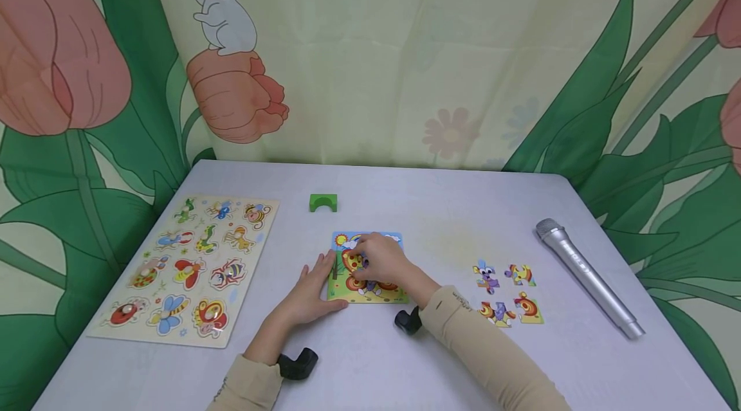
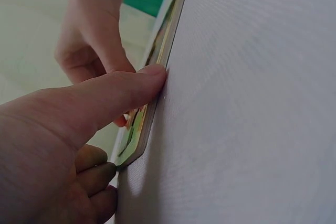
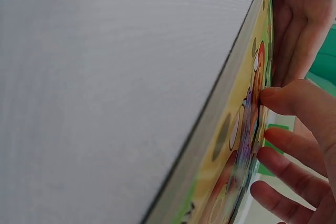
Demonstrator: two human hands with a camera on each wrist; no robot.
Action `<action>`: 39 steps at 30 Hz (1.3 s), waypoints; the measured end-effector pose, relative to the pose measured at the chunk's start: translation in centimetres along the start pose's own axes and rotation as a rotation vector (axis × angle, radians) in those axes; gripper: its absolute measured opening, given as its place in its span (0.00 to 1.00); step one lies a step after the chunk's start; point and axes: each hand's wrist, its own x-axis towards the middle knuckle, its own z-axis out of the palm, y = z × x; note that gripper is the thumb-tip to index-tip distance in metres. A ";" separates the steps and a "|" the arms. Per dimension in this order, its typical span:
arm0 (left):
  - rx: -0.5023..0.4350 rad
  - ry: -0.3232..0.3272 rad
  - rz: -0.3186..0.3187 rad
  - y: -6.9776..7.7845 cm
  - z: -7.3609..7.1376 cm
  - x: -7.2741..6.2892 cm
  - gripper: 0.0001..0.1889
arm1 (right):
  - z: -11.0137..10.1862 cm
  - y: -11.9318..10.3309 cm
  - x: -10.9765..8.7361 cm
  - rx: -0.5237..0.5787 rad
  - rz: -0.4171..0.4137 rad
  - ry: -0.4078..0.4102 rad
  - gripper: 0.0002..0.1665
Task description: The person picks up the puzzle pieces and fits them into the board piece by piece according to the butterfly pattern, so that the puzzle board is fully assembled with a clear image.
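Observation:
A small, brightly coloured jigsaw board [image 1: 379,297] lies at mid-table, with a sun and an orange cartoon figure on it. My left hand [image 1: 307,297] rests against its left side, fingers stretched along the edge; in the left wrist view the thumb [image 2: 131,85] lies on the board's near edge. Over the board's middle, my right hand [image 1: 383,261] has thumb and fingers bent onto a jigsaw piece [image 3: 245,124], which looks nearly level with the board in the right wrist view. The right hand covers part of the picture, so the piece's outline is partly hidden.
Several loose jigsaw pieces [image 1: 519,274] lie to the right, beside a silver microphone [image 1: 590,279]. A large insect peg board [image 1: 191,256] takes up the left side. Behind the jigsaw board stands a green arch block [image 1: 323,202]. A printed curtain [image 1: 370,63] hangs behind the table.

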 end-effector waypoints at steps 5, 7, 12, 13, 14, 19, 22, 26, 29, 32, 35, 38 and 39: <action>0.003 0.000 -0.001 0.1 0.0 0.0 0.50 | 0.0 0.0 0.1 0.001 0.012 -0.011 0.24; 0.005 0.001 -0.003 0.1 0.0 0.0 0.50 | 0.0 0.0 0.2 0.004 0.025 -0.022 0.24; 0.006 0.001 -0.002 0.2 -0.1 0.0 0.50 | 0.0 0.0 0.3 0.033 0.048 -0.040 0.24; 0.008 0.001 -0.002 0.1 -0.1 0.0 0.50 | 0.0 0.0 0.3 0.038 0.051 -0.043 0.23; 0.011 0.000 -0.002 0.1 -0.1 0.0 0.50 | 0.0 0.0 0.3 0.043 0.052 -0.044 0.23; 0.009 -0.001 -0.001 0.0 0.0 0.1 0.50 | 0.2 0.1 0.3 0.057 0.048 -0.034 0.23; 0.010 -0.003 -0.002 0.0 0.0 0.1 0.50 | 0.3 0.2 0.2 0.080 0.041 -0.025 0.22; 0.020 -0.002 -0.004 0.0 0.0 0.0 0.50 | 0.0 0.3 -0.1 0.139 0.037 -0.016 0.22; 0.022 0.001 -0.003 0.1 0.0 -0.1 0.50 | -0.3 0.5 -0.4 0.190 0.053 -0.008 0.21; 0.022 0.003 -0.003 0.2 -0.1 -0.1 0.50 | -0.7 0.9 -0.8 0.240 0.070 0.010 0.20; 0.014 0.005 -0.002 0.2 0.0 -0.1 0.50 | -1.0 1.5 -1.3 0.268 0.079 0.026 0.20; 0.013 0.004 -0.003 0.2 0.0 -0.1 0.50 | -1.3 2.1 -1.9 0.286 0.100 0.043 0.21; 0.014 0.003 -0.003 0.2 0.0 -0.1 0.50 | -1.4 2.4 -2.1 0.289 0.110 0.048 0.21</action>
